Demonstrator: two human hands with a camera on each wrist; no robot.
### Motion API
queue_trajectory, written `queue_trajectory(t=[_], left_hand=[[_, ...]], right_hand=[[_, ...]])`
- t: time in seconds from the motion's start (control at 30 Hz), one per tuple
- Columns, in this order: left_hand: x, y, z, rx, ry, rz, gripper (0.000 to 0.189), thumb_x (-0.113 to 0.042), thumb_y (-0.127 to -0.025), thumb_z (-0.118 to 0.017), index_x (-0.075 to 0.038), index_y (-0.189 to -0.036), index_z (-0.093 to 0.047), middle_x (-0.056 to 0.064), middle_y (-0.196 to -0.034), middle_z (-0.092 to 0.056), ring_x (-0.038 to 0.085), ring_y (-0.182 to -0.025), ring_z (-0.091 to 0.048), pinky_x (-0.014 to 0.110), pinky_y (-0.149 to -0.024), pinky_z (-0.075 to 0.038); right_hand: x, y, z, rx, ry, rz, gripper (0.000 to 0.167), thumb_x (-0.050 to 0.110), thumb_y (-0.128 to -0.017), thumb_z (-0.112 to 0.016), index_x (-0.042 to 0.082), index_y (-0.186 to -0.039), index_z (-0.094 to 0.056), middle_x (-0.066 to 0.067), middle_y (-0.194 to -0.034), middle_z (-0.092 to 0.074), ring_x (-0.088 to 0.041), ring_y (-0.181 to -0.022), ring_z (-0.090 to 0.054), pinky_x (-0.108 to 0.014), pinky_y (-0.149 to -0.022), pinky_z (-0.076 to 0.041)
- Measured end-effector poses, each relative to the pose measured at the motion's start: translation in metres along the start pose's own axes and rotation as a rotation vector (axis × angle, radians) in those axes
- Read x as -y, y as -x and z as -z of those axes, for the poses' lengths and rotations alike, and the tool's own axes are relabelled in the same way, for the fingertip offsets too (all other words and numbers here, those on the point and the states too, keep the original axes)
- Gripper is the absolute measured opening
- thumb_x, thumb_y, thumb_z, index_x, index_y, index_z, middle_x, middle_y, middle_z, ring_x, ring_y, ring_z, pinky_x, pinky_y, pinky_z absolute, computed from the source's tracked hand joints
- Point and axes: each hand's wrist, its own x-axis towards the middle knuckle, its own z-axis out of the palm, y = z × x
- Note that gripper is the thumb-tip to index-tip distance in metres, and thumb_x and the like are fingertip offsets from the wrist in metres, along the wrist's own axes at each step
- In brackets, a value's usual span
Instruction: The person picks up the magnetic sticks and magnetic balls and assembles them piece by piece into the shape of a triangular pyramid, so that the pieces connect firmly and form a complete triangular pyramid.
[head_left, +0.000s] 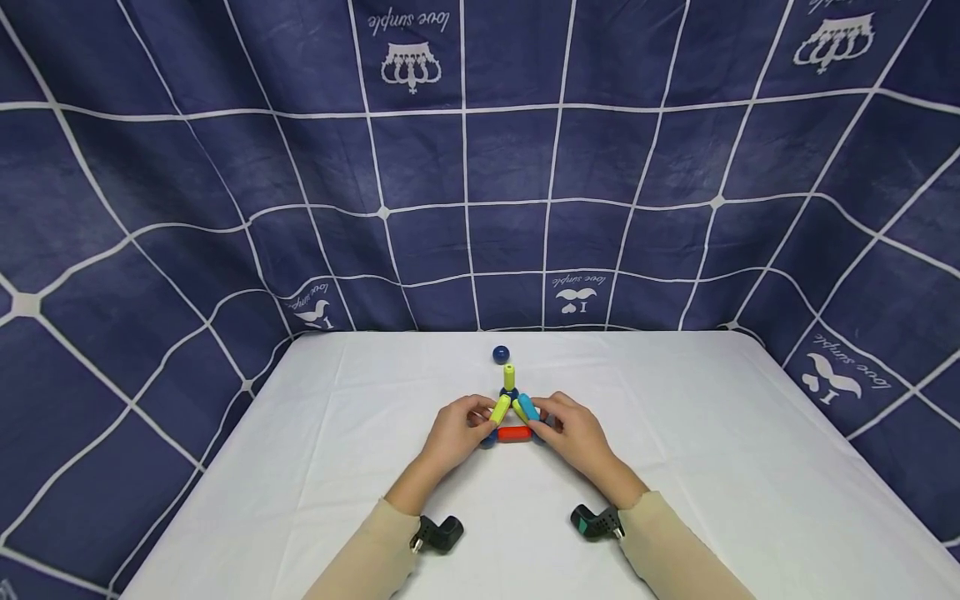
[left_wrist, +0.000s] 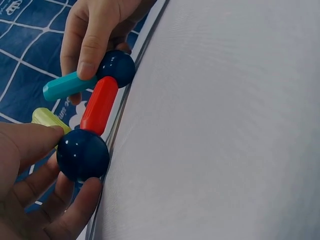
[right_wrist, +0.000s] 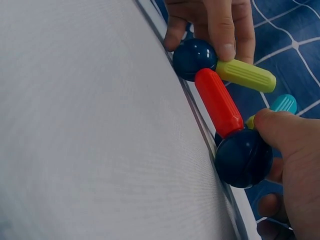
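A build of magnetic-looking rods and balls stands on the white table. A red rod (head_left: 513, 433) joins two dark blue balls (left_wrist: 82, 155) along its near side. My left hand (head_left: 456, 429) pinches the base of a yellow-green rod (right_wrist: 247, 76) slanting up from the left ball, with fingers around that ball. At the right ball, my right hand (head_left: 573, 433) pinches a cyan rod (left_wrist: 69, 86), its thumb over the rod's lower end. Another yellow-green rod (head_left: 518, 409) is partly hidden beside the cyan one. Behind, an upright yellow-green rod (head_left: 509, 377) rises from a third ball.
A loose dark blue ball (head_left: 501, 354) lies behind the build, toward the far edge of the white table (head_left: 360, 467). A navy checked curtain (head_left: 510, 158) hangs beyond the table and on both sides. Each wrist wears a small black camera (head_left: 441, 533).
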Motion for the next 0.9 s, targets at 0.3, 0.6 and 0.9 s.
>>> queue_trajectory(t=[0.3,0.6,0.9], left_hand=[[0.0016,-0.0004,-0.0019,0.009,0.025,0.007,0.025,-0.017,-0.087,-0.077,-0.009,-0.111,-0.073,0.001,-0.092,-0.063,0.011,-0.082,-0.057,0.020,-0.068,-0.048],[0.0008,-0.0014,-0.0013,0.016,0.043,0.056,0.018,-0.016,-0.088,-0.076,-0.008,-0.104,-0.071,0.001,-0.091,-0.064,0.012,-0.082,-0.056,0.022,-0.068,-0.047],[0.0060,-0.0026,-0.0002,0.043,0.074,0.051,0.019,-0.017,-0.090,-0.074,-0.008,-0.106,-0.070,0.001,-0.091,-0.066,0.013,-0.082,-0.058,0.022,-0.068,-0.049]], right_hand=[[-0.0007,0.0002,0.0000,0.005,0.002,0.003,0.035,0.031,-0.088,-0.077,0.018,-0.120,-0.073,0.010,-0.084,-0.058,-0.003,-0.065,-0.044,-0.019,-0.056,-0.038],[-0.0011,-0.0003,-0.0003,0.008,-0.001,-0.002,0.035,0.030,-0.087,-0.078,0.018,-0.120,-0.073,0.011,-0.083,-0.057,-0.003,-0.066,-0.044,-0.019,-0.057,-0.039],[-0.0025,0.0000,-0.0019,0.003,-0.003,0.006,0.035,0.030,-0.086,-0.079,0.018,-0.118,-0.073,0.010,-0.082,-0.057,-0.003,-0.066,-0.045,-0.019,-0.057,-0.039]])
